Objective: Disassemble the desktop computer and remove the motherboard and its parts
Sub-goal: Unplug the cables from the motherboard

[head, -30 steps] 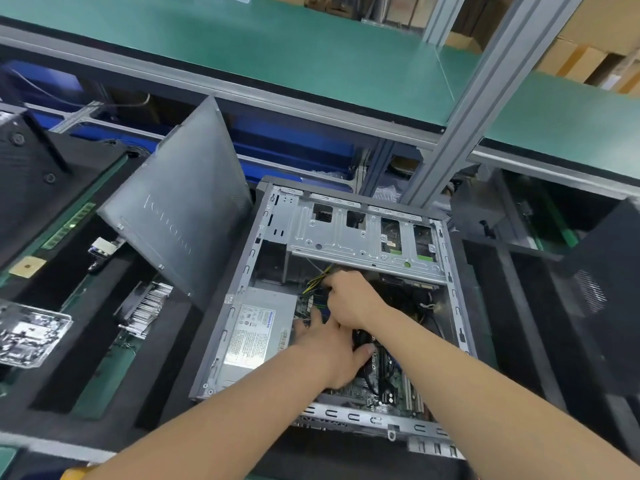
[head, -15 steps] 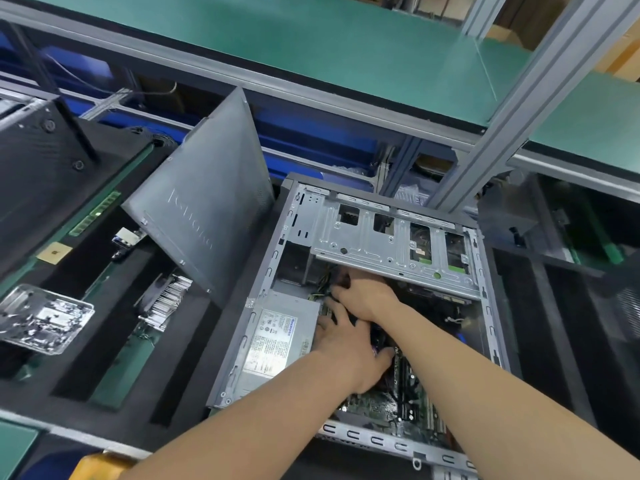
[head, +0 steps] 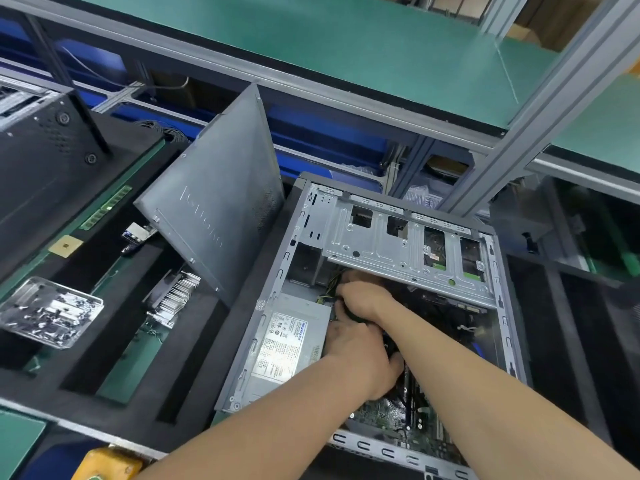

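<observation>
ok so both hands are down inside the open computer case [head: 503,299], which lies on its side on the black foam tabletop [head: 194,375], right of centre in my head view. the right hand [head: 363,299] is tucked just under the edge of the silver drive cage [head: 398,251], fingers curled round a bundle of yellow and black cables [head: 327,296] at the top corner of the power supply [head: 287,344]. the left hand [head: 360,355] sits just below it, pressed up against the inner side of the power supply. its thumb sticks out to the right, but the fingertips go down under the right wrist, so i honestly can't tell if it's gripping anything.

the motherboard [head: 391,414] is in the bottom of the case. i only see a green strip of it between the two forearms, near the front rail.

the grey side panel [head: 221,216] is off and stands tilted, leaning against the left side of the case. further left on the tabletop there's a finned heatsink [head: 173,299], a clear tray of screws [head: 48,311], a ram stick [head: 105,207] and a small gold chip [head: 65,247], all well apart from the case. a green shelf [head: 346,39] runs across above it all.
</observation>
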